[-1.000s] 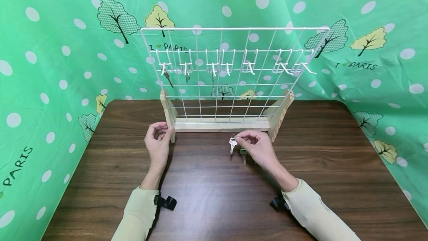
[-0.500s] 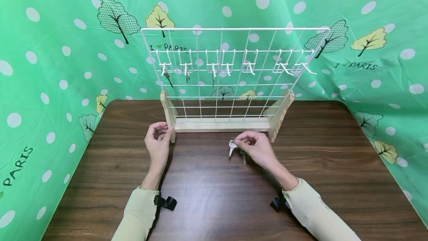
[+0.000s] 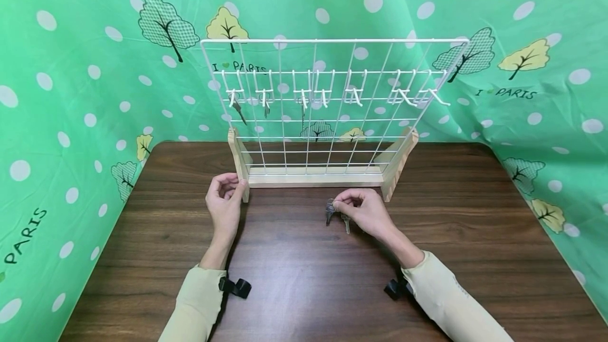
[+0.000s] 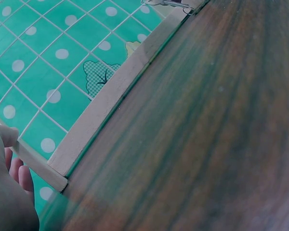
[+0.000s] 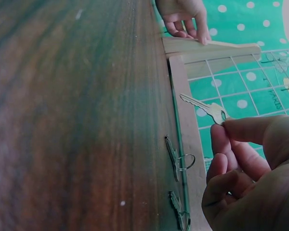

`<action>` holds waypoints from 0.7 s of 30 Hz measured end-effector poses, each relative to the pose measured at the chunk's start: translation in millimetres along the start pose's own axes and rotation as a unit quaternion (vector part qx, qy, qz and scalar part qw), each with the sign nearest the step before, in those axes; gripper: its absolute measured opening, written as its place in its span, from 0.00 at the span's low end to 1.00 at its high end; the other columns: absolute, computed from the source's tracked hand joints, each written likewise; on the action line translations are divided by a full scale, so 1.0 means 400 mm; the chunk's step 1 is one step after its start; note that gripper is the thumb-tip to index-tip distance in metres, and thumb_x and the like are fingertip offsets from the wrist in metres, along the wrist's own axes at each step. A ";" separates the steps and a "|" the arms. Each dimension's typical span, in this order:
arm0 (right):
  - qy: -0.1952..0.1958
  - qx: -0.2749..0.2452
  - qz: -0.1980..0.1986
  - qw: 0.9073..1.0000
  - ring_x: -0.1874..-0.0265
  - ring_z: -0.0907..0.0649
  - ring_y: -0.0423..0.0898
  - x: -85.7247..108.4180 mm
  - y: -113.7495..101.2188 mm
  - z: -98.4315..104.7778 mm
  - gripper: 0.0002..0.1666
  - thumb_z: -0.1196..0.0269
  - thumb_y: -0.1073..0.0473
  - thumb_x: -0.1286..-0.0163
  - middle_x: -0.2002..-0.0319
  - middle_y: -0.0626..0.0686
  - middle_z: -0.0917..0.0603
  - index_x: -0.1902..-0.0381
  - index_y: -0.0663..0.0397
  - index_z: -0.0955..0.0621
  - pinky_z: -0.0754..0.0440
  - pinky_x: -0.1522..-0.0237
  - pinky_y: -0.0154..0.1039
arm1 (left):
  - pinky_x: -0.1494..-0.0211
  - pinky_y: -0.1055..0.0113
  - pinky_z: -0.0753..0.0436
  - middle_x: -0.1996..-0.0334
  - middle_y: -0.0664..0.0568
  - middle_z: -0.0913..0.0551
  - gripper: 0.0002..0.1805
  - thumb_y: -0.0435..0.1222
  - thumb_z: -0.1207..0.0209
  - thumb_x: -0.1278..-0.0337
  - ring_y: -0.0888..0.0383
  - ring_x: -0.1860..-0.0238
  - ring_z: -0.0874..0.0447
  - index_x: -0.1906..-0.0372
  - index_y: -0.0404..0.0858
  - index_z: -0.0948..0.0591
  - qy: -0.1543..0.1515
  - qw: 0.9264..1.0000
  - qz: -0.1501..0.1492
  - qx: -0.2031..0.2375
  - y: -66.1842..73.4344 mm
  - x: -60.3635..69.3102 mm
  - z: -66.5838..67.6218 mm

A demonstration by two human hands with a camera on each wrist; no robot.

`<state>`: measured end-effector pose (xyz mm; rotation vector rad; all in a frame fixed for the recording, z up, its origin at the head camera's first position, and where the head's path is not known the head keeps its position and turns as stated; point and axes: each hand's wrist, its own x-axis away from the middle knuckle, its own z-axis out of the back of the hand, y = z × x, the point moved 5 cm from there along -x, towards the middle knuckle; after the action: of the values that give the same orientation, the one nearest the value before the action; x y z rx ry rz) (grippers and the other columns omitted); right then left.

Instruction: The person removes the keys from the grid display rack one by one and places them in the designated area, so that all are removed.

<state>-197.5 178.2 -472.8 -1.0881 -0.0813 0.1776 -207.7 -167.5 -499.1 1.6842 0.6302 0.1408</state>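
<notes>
My right hand pinches a key between thumb and forefinger, in front of the rack's base. In the right wrist view, two more keys with rings lie on the table: one key in the middle and another key lower down. The head view shows one of them partly behind the fingers. My left hand grips the left wooden side of a white wire grid rack, its thumb on the near side. Keys hang from the three leftmost hooks.
Further hooks without keys line the rack to the right. A pale wooden bar joins its two sides. The brown table ends at a green dotted cloth behind and at both sides.
The right hand has come slightly nearer with the key, which has turned and now looks darker. The left hand and the rack stay where they were.
</notes>
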 end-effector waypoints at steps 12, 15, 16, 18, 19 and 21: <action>0.001 0.038 0.027 0.999 0.71 0.20 0.38 0.001 -0.002 0.002 0.03 0.21 0.63 0.33 0.69 0.45 0.12 0.63 0.57 0.06 0.23 0.67 0.31 | 0.58 0.77 0.18 0.61 0.57 0.14 0.16 0.20 0.28 0.37 0.63 0.60 0.16 0.49 0.16 0.20 0.001 1.000 -0.002 0.004 0.001 0.001 0.000; 0.005 0.046 0.033 0.998 0.69 0.20 0.39 -0.001 0.000 0.003 0.03 0.20 0.63 0.33 0.68 0.46 0.13 0.63 0.56 0.05 0.23 0.65 0.31 | 0.58 0.77 0.18 0.61 0.57 0.14 0.17 0.20 0.28 0.37 0.63 0.60 0.16 0.49 0.16 0.20 0.002 1.000 -0.001 0.004 0.000 0.000 0.000; 0.007 0.049 0.035 0.998 0.69 0.20 0.39 -0.001 0.002 0.003 0.03 0.20 0.63 0.34 0.67 0.46 0.13 0.63 0.55 0.05 0.23 0.65 0.31 | 0.58 0.77 0.18 0.61 0.57 0.14 0.17 0.20 0.28 0.37 0.63 0.60 0.16 0.49 0.16 0.20 0.002 1.000 0.000 0.005 0.000 0.000 0.000; 0.012 0.060 0.043 0.997 0.68 0.20 0.40 -0.002 0.004 0.003 0.02 0.20 0.64 0.34 0.67 0.46 0.13 0.64 0.54 0.05 0.23 0.65 0.31 | 0.58 0.77 0.18 0.61 0.57 0.14 0.17 0.20 0.28 0.37 0.63 0.60 0.16 0.49 0.16 0.20 0.002 1.000 0.000 0.005 -0.001 0.000 0.000; 0.015 0.066 0.048 0.997 0.67 0.19 0.40 -0.002 0.004 0.002 0.02 0.20 0.64 0.34 0.66 0.47 0.12 0.64 0.53 0.05 0.23 0.64 0.32 | 0.58 0.77 0.18 0.61 0.57 0.14 0.17 0.20 0.28 0.37 0.63 0.60 0.16 0.49 0.16 0.20 0.002 1.000 0.000 0.006 -0.001 -0.001 0.000; 0.022 0.081 0.055 0.995 0.66 0.18 0.42 -0.001 0.004 0.002 0.02 0.20 0.64 0.34 0.66 0.47 0.12 0.65 0.53 0.05 0.23 0.63 0.32 | 0.58 0.77 0.18 0.61 0.57 0.14 0.17 0.20 0.28 0.37 0.63 0.60 0.16 0.49 0.16 0.20 0.001 1.000 0.000 0.007 -0.002 -0.001 0.000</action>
<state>-198.3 179.4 -473.7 -0.9337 0.0322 0.2552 -208.1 -167.7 -499.8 1.6968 0.6343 0.1390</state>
